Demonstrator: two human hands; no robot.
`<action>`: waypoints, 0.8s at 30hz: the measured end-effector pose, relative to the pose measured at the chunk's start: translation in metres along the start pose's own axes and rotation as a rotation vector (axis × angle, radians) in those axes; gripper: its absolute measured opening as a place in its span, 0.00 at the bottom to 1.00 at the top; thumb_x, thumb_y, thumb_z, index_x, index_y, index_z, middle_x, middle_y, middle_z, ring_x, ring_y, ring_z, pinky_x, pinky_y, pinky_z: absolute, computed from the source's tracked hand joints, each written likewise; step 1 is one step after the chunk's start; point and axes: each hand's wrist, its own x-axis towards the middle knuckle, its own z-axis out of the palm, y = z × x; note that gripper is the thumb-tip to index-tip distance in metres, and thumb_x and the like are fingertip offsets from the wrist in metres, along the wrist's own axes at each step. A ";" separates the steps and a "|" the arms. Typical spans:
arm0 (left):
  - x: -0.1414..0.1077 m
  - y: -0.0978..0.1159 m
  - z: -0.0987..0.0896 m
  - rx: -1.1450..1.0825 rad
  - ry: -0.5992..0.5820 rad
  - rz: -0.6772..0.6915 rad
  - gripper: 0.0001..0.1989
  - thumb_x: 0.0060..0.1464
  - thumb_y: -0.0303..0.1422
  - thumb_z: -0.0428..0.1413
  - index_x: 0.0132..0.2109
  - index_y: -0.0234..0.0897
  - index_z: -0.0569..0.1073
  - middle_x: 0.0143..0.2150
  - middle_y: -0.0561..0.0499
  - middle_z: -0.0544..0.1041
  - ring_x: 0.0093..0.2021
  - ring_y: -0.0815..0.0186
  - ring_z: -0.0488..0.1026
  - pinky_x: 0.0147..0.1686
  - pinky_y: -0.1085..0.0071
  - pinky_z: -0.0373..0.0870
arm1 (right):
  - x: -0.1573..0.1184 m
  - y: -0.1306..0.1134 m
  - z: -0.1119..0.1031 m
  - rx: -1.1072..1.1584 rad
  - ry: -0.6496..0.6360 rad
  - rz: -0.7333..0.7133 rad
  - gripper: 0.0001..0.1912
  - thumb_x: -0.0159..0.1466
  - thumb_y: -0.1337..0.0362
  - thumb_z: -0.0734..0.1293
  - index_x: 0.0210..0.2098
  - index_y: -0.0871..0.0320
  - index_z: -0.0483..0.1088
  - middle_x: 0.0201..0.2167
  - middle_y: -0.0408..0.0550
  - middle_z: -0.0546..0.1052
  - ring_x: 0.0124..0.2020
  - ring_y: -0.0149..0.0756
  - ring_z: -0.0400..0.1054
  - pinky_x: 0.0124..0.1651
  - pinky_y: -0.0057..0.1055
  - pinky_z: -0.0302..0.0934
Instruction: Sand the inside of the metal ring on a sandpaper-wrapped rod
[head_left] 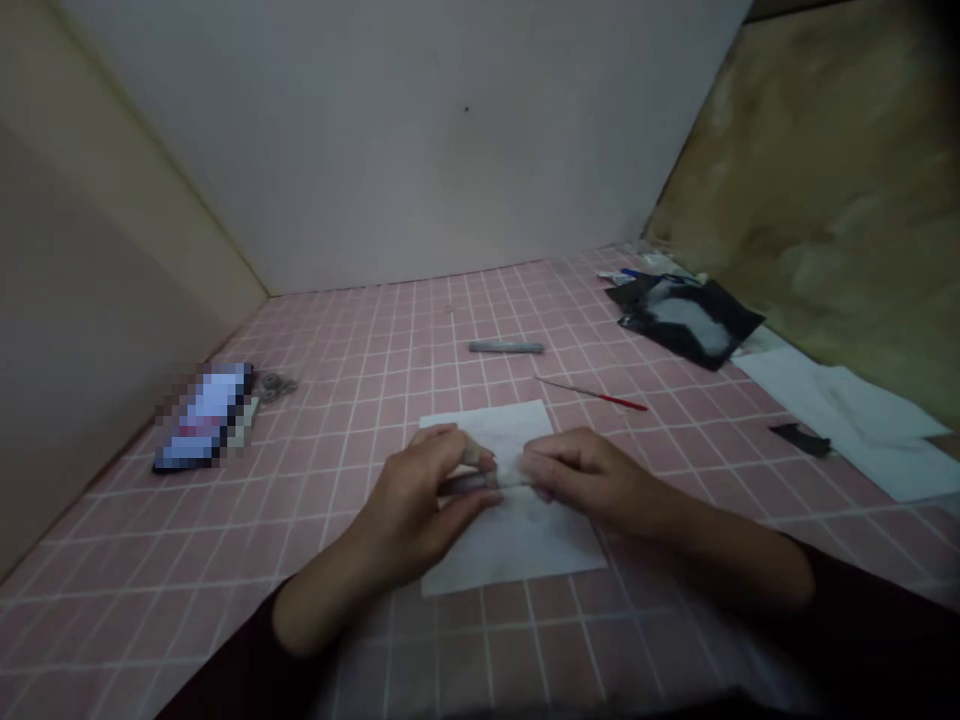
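My left hand (409,505) grips a grey rod-like piece (463,484) between thumb and fingers, just above a white sheet of paper (525,550). At the rod's right end is a small whitish piece (511,470), blurred, so I cannot tell what it is. My right hand (592,478) pinches this whitish piece with thumb and fingers closed. Both hands are close together over the paper. Beyond them lie another grey rod (506,347) and a thin tool with a red handle (621,402).
A pink checked cloth (360,350) covers the table. A phone (204,415) with keys (276,384) beside it is at left. On the right are a black plastic bag (720,325), white papers (862,440) and a small dark scrap (801,438). Walls enclose the table.
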 end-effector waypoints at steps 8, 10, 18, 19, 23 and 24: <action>-0.002 0.004 0.003 -0.007 -0.038 0.018 0.08 0.56 0.30 0.57 0.43 0.40 0.68 0.40 0.52 0.77 0.44 0.63 0.74 0.55 0.57 0.64 | -0.001 -0.002 0.004 -0.061 -0.023 -0.036 0.20 0.66 0.59 0.57 0.20 0.60 0.59 0.17 0.38 0.57 0.22 0.26 0.54 0.27 0.26 0.49; -0.001 0.005 0.002 0.000 -0.022 0.011 0.08 0.56 0.31 0.57 0.44 0.40 0.68 0.40 0.52 0.77 0.44 0.63 0.74 0.54 0.59 0.66 | -0.001 -0.003 0.002 -0.062 -0.013 -0.040 0.21 0.67 0.58 0.57 0.20 0.59 0.59 0.17 0.38 0.57 0.21 0.26 0.53 0.27 0.26 0.48; -0.001 0.006 0.001 0.023 -0.008 0.021 0.08 0.55 0.31 0.58 0.43 0.40 0.68 0.40 0.52 0.77 0.45 0.62 0.73 0.52 0.59 0.67 | -0.002 -0.006 0.003 -0.108 0.000 -0.074 0.20 0.67 0.59 0.56 0.20 0.59 0.59 0.17 0.38 0.58 0.22 0.26 0.55 0.27 0.26 0.49; -0.001 0.005 0.001 0.025 -0.001 0.017 0.08 0.55 0.30 0.57 0.43 0.40 0.68 0.40 0.52 0.77 0.45 0.62 0.73 0.51 0.60 0.68 | -0.002 -0.006 0.002 -0.109 0.001 -0.075 0.20 0.67 0.59 0.56 0.20 0.59 0.59 0.17 0.39 0.58 0.22 0.26 0.55 0.28 0.26 0.50; -0.001 0.004 -0.001 0.063 0.043 -0.021 0.09 0.55 0.30 0.58 0.44 0.40 0.68 0.41 0.51 0.76 0.43 0.62 0.73 0.47 0.62 0.69 | -0.003 -0.004 -0.003 -0.128 0.064 -0.086 0.20 0.67 0.59 0.56 0.20 0.59 0.59 0.18 0.39 0.59 0.23 0.27 0.55 0.29 0.27 0.50; -0.001 0.005 0.000 0.065 0.041 -0.017 0.09 0.55 0.31 0.58 0.44 0.40 0.68 0.41 0.51 0.76 0.43 0.62 0.73 0.47 0.61 0.69 | -0.003 -0.004 -0.002 -0.144 0.063 -0.082 0.20 0.67 0.59 0.56 0.20 0.59 0.59 0.19 0.39 0.59 0.23 0.27 0.55 0.29 0.27 0.49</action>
